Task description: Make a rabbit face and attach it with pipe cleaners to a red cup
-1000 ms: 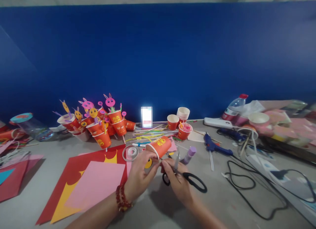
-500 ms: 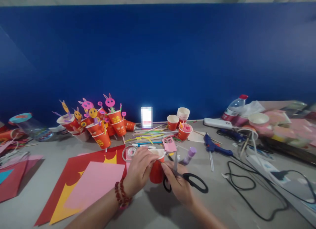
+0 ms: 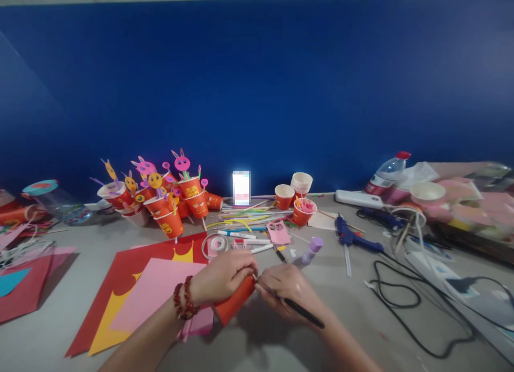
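Observation:
My left hand (image 3: 220,276) is closed around a red paper cup (image 3: 235,303), which is tilted over the grey table. Black-handled scissors (image 3: 305,313) are in my right hand (image 3: 289,287), one handle sticking out toward my wrist. The right fingertips meet the cup's rim close to the left fingers. Both the blades and the rim are mostly hidden by my hands. Just beyond them lie a tape roll (image 3: 217,244), white pens and a pink paper scrap (image 3: 278,233). A purple glue stick (image 3: 312,251) stands to the right.
Pink paper (image 3: 156,291) lies over yellow and red sheets at left. Behind them are decorated red cups (image 3: 168,224) with paper animal faces. A blue glue gun (image 3: 357,241) and its black cable (image 3: 417,286) occupy the right side. More paper cups (image 3: 284,197) stand at the back.
The cup has gone from upright to tilted, its base swung down and left. My right hand has turned the scissors, so the raised blade and spread handle loops no longer show.

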`<state>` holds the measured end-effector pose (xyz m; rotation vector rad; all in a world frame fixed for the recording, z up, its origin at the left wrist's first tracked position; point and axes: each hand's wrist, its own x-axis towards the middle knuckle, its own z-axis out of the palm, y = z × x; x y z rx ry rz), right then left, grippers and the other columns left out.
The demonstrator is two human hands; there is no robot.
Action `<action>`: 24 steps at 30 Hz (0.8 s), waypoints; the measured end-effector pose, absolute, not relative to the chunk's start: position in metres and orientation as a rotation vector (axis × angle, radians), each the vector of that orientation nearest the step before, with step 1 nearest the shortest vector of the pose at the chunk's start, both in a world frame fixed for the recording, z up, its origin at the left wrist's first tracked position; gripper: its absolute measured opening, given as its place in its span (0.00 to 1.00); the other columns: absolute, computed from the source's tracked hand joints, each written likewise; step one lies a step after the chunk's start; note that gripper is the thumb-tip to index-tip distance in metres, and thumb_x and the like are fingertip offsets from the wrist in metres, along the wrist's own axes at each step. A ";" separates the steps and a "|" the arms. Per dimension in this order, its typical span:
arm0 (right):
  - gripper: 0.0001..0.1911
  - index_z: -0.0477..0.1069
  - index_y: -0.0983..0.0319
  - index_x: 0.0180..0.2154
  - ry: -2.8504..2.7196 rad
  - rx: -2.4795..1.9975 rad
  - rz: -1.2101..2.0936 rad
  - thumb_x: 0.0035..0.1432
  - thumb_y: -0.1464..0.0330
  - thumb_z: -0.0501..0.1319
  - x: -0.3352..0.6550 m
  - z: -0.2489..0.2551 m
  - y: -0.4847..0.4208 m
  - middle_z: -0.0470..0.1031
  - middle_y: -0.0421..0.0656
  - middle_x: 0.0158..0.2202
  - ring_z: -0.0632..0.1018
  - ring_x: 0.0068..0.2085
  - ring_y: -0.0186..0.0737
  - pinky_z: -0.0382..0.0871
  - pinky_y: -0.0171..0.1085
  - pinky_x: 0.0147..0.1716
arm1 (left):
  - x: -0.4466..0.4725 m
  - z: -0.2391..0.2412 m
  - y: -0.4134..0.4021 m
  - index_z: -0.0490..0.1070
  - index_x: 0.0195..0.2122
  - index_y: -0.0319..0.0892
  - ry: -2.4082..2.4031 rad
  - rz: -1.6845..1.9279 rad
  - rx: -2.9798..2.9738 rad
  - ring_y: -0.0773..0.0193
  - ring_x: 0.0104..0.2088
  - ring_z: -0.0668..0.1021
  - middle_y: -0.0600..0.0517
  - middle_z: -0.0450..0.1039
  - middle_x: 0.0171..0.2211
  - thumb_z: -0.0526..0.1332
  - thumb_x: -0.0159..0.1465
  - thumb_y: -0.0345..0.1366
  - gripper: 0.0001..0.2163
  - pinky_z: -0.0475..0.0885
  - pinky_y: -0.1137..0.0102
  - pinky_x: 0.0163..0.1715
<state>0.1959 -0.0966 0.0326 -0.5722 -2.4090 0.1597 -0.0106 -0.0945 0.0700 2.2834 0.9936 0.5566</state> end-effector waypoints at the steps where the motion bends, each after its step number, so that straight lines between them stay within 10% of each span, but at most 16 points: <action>1: 0.15 0.66 0.60 0.27 -2.431 -0.541 0.127 0.67 0.72 0.49 0.196 0.032 -0.096 0.70 0.38 0.22 0.69 0.23 0.34 0.55 0.34 0.24 | -0.012 0.070 -0.093 0.71 0.35 0.42 0.967 0.517 2.285 0.62 0.38 0.75 0.51 0.74 0.35 0.51 0.68 0.27 0.10 0.69 0.70 0.41; 12: 0.20 0.64 0.60 0.24 -2.268 -0.664 0.435 0.70 0.67 0.49 0.200 0.034 -0.093 0.68 0.38 0.20 0.68 0.23 0.34 0.56 0.34 0.25 | -0.025 0.074 -0.087 0.70 0.52 0.46 0.973 0.705 2.024 0.59 0.50 0.74 0.50 0.74 0.51 0.64 0.63 0.34 0.16 0.66 0.68 0.52; 24: 0.20 0.64 0.60 0.24 -2.372 -0.579 0.541 0.70 0.65 0.49 0.199 0.036 -0.098 0.70 0.37 0.20 0.69 0.22 0.34 0.58 0.34 0.25 | -0.023 0.060 -0.076 0.68 0.30 0.41 0.861 0.472 1.592 0.67 0.30 0.68 0.56 0.67 0.29 0.64 0.59 0.39 0.08 0.62 0.74 0.32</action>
